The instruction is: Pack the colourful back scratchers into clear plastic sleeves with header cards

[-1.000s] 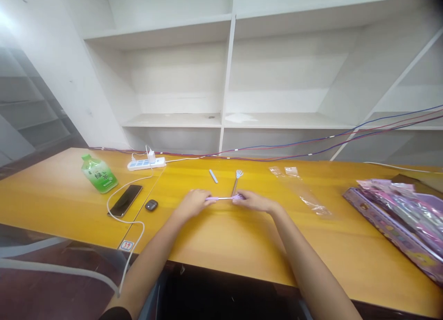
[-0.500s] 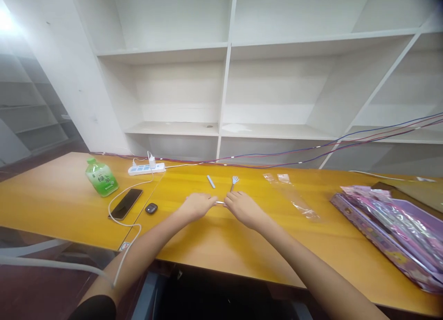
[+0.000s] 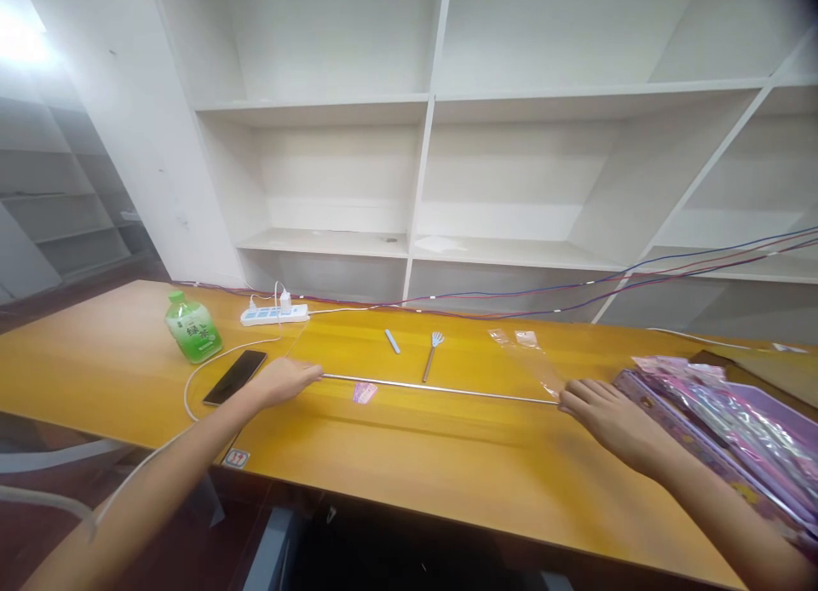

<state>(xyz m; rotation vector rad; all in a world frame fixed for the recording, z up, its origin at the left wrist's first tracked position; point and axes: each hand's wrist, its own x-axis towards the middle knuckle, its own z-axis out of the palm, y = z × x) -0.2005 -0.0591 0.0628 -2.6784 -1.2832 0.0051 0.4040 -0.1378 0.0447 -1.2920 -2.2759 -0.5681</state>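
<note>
A thin silvery telescopic rod (image 3: 440,389) stretches between my hands, held level above the table and slightly lower at its right end. My left hand (image 3: 289,381) is closed around the left end, near the phone. My right hand (image 3: 604,414) grips the opposite end, beside the tray of packages; both tips are hidden in my fingers. Behind the rod lie a small light-blue hand-shaped scratcher head (image 3: 437,339) with a brown stem, and a short light-blue stick (image 3: 392,341). Small pink-purple cards (image 3: 365,393) rest on the table just below the rod.
A green drink bottle (image 3: 193,327), a phone (image 3: 235,378) and a white power strip (image 3: 274,315) are on the left. Clear plastic wrappers (image 3: 527,339) lie right of centre. A purple tray (image 3: 703,442) holds packaged items. Cables (image 3: 498,295) run along the white shelves (image 3: 332,242).
My hands have moved far apart, left and right, and the rod between them has become much longer. The pink-purple cards now show; the black mouse is hidden behind my left hand.
</note>
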